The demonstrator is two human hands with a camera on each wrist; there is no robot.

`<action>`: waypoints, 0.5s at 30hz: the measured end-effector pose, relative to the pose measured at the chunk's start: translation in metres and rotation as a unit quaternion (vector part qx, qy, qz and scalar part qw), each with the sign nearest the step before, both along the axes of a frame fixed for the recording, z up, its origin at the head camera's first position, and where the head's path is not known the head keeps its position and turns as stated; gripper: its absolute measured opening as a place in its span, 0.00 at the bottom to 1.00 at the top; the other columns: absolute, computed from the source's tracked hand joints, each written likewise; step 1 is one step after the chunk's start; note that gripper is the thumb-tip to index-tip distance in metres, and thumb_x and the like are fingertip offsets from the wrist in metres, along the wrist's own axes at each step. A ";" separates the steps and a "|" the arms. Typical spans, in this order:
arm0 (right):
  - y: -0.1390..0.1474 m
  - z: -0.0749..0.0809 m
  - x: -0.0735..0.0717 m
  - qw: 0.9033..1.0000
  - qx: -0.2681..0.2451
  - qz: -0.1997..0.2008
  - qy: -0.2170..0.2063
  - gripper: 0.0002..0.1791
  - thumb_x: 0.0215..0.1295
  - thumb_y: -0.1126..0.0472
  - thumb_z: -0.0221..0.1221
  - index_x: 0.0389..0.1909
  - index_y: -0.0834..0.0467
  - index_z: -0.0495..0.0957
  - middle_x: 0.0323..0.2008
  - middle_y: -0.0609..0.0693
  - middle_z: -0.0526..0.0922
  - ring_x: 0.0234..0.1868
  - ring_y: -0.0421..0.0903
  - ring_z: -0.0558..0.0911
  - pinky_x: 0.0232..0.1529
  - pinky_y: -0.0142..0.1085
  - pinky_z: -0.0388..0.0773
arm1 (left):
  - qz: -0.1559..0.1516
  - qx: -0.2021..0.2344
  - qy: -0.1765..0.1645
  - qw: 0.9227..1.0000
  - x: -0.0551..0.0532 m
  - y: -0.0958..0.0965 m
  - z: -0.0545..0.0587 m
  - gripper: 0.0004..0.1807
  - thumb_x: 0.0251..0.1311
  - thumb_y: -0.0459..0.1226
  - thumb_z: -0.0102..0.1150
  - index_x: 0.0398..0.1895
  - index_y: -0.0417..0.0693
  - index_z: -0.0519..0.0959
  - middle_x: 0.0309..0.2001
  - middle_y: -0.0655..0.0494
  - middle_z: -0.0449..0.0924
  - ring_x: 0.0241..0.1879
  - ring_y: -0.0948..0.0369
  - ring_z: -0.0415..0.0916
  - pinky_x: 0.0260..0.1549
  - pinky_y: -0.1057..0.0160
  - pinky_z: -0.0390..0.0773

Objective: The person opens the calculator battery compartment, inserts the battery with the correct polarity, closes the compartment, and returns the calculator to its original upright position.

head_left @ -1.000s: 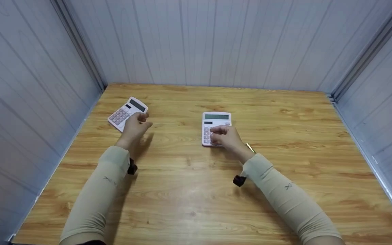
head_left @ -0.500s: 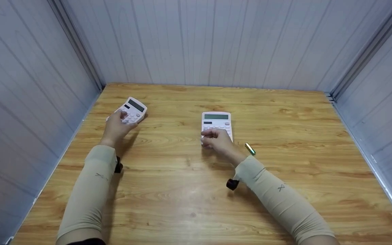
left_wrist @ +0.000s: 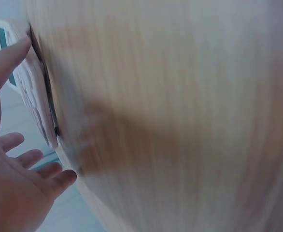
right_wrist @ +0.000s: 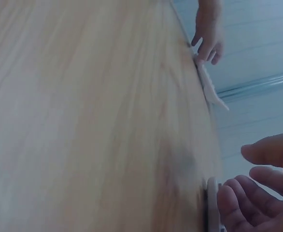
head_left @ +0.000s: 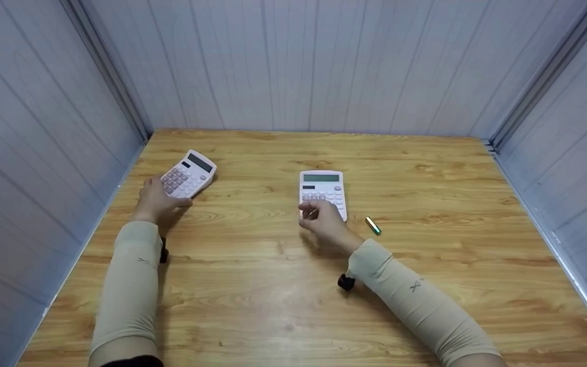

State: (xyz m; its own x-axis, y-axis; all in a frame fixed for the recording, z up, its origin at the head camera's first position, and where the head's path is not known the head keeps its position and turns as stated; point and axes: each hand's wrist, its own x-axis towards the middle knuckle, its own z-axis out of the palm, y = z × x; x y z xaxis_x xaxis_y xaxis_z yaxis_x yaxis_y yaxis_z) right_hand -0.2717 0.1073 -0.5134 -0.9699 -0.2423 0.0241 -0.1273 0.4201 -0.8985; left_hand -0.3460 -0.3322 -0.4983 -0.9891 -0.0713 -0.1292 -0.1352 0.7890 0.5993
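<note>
A pale pink calculator lies tilted at an angle on the left of the table. My left hand is at its near end, thumb and fingers spread apart; in the left wrist view the calculator shows edge-on beyond the thumb. A second such calculator lies straight in the middle. Over its lower keys hovers my right hand, fingers loosely bent and the thumb apart from them. Between those fingers nothing is visible in the right wrist view, where this calculator is beside the fingertips.
A small shiny green-and-white stick lies on the wooden table, right of the middle calculator. Pale panel walls enclose the table at the back and both sides.
My left hand has moved left and nearer, from above the left calculator to its near end. My right hand has shifted slightly left and nearer, uncovering more keys and the small stick.
</note>
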 end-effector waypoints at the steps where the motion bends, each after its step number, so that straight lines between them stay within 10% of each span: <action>1: 0.000 -0.001 0.000 1.000 0.015 0.004 0.009 0.18 0.68 0.72 0.66 0.58 0.72 0.83 0.43 0.59 0.87 0.43 0.47 0.83 0.48 0.34 0.82 | 0.000 -0.001 -0.005 1.000 0.000 -0.001 0.000 0.67 0.60 0.50 0.79 0.85 0.25 0.43 0.81 0.19 0.45 0.79 0.25 0.49 0.80 0.29 0.54; 15: -0.002 0.001 -0.001 0.956 0.242 0.063 0.152 0.08 0.74 0.66 0.66 0.43 0.66 0.91 0.38 0.59 0.85 0.40 0.54 0.82 0.45 0.51 0.83 | -0.019 0.019 -0.025 0.999 0.000 0.000 0.006 0.71 0.59 0.51 0.80 0.84 0.22 0.38 0.81 0.18 0.48 0.81 0.28 0.51 0.83 0.33 0.52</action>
State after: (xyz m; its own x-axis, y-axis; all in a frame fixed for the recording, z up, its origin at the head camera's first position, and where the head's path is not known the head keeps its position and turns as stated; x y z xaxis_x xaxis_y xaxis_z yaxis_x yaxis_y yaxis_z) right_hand -0.2731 0.1054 -0.5126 -0.8984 -0.4105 0.1564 -0.4286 0.7413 -0.5165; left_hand -0.3464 -0.3323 -0.4924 -0.9832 -0.0282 -0.1801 -0.1361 0.7713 0.6218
